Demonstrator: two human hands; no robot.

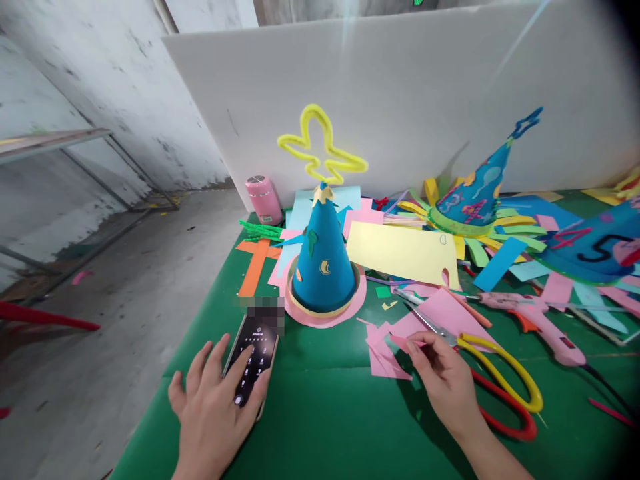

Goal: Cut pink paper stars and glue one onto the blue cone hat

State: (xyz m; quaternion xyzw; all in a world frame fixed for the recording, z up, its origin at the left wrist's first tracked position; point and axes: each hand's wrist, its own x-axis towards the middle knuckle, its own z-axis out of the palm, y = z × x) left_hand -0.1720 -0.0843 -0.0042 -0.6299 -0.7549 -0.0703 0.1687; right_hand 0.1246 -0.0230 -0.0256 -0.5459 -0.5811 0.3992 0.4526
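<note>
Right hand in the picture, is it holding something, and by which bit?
Yes, the right hand is pinching a small piece of pink paper by its end nearest the palm.

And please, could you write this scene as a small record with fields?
Left hand: open over the phone, fingers spread, a keypad on screen
Right hand: pinching pink paper
Centre: blue hat, upright, yellow shape on top
Scissors: beside right hand; yellow and red handles
Glue gun: pink, at right
Table: green
</note>
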